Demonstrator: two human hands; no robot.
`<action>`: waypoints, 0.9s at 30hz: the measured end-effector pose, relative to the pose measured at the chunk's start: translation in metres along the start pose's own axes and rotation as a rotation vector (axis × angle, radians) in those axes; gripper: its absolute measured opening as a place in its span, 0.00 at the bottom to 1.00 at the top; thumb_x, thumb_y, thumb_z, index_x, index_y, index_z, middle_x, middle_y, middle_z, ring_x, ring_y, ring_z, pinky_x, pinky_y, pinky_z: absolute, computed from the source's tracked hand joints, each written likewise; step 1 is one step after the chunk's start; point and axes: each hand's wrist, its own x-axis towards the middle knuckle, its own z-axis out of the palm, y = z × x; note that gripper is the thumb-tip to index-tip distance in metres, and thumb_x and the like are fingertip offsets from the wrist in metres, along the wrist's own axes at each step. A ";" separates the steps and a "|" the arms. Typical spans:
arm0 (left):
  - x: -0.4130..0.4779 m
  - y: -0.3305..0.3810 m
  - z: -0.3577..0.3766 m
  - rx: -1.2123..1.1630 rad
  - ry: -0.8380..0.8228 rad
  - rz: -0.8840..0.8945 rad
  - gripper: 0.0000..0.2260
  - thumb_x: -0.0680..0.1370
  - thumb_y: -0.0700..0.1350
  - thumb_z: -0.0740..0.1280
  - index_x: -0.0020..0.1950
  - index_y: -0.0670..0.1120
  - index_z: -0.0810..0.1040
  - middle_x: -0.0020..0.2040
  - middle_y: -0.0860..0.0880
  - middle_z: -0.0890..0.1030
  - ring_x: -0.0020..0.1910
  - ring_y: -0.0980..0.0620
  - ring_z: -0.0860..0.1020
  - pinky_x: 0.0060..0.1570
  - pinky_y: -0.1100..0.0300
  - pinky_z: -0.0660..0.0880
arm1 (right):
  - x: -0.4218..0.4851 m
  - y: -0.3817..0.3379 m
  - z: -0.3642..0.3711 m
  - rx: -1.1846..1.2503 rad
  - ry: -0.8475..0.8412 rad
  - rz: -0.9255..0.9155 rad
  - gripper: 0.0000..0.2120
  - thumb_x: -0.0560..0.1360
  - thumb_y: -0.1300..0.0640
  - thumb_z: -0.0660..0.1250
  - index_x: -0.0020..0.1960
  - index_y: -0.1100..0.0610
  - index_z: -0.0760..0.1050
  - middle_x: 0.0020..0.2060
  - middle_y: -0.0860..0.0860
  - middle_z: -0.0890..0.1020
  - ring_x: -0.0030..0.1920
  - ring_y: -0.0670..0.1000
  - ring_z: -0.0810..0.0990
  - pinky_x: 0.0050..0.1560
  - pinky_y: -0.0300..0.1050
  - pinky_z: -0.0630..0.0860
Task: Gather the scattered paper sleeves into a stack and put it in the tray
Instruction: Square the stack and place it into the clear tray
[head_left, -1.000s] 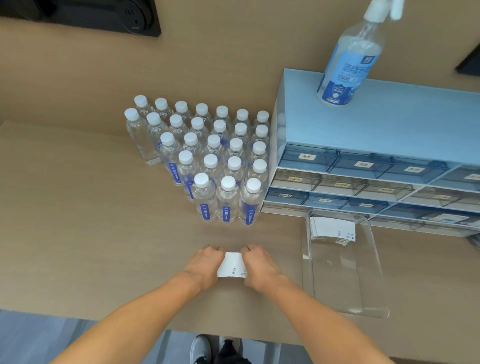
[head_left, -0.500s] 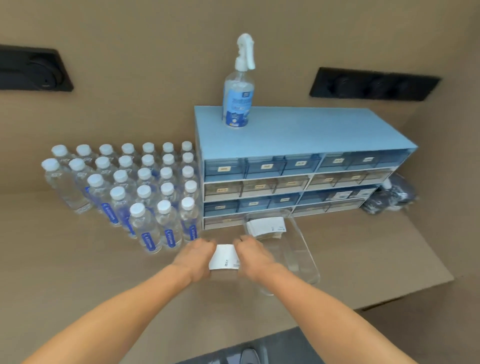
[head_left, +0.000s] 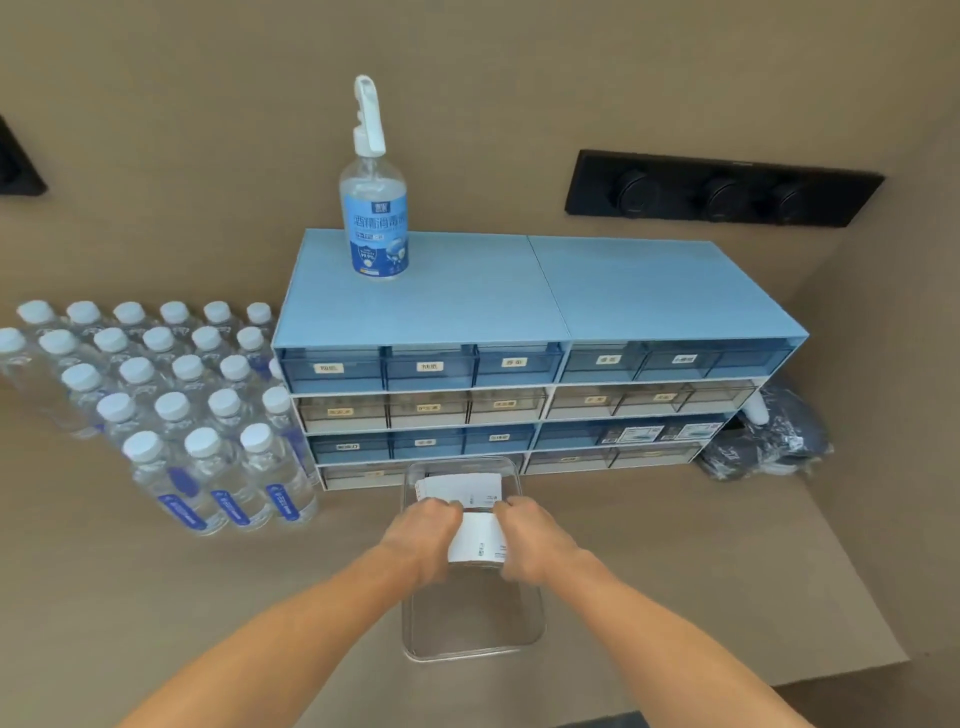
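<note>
White sleeve stack (head_left: 478, 540), previously beside the tray (head_left: 470, 631), now over it.

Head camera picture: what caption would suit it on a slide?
Both hands, left and right, hold a stack of paper sleeves over the clear tray, before blue drawers.

My counter (head_left: 156, 597) is tan, and the walls (head_left: 519, 78) round it match. A blue drawer unit (head_left: 540, 353) stands against the back wall. A black socket strip (head_left: 722, 189) is set in the wall above it.
</note>
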 end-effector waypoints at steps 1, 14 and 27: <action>0.001 0.001 0.004 -0.007 -0.011 -0.019 0.21 0.68 0.41 0.74 0.58 0.44 0.71 0.56 0.43 0.78 0.55 0.42 0.78 0.48 0.52 0.76 | 0.003 0.002 0.003 -0.001 -0.017 -0.010 0.24 0.65 0.61 0.74 0.58 0.60 0.72 0.56 0.56 0.74 0.55 0.57 0.77 0.53 0.47 0.76; 0.029 -0.002 0.031 0.019 -0.123 -0.123 0.24 0.69 0.36 0.73 0.62 0.43 0.70 0.60 0.42 0.77 0.59 0.40 0.77 0.55 0.49 0.76 | 0.038 -0.003 0.028 -0.047 -0.133 0.013 0.25 0.68 0.66 0.73 0.64 0.62 0.70 0.61 0.59 0.74 0.62 0.59 0.74 0.62 0.49 0.75; 0.043 0.001 0.048 0.244 -0.124 -0.122 0.19 0.72 0.35 0.69 0.61 0.42 0.72 0.57 0.43 0.80 0.56 0.44 0.80 0.54 0.55 0.74 | 0.057 -0.006 0.048 -0.173 -0.127 0.035 0.26 0.68 0.71 0.69 0.65 0.63 0.69 0.62 0.60 0.74 0.64 0.61 0.74 0.59 0.54 0.74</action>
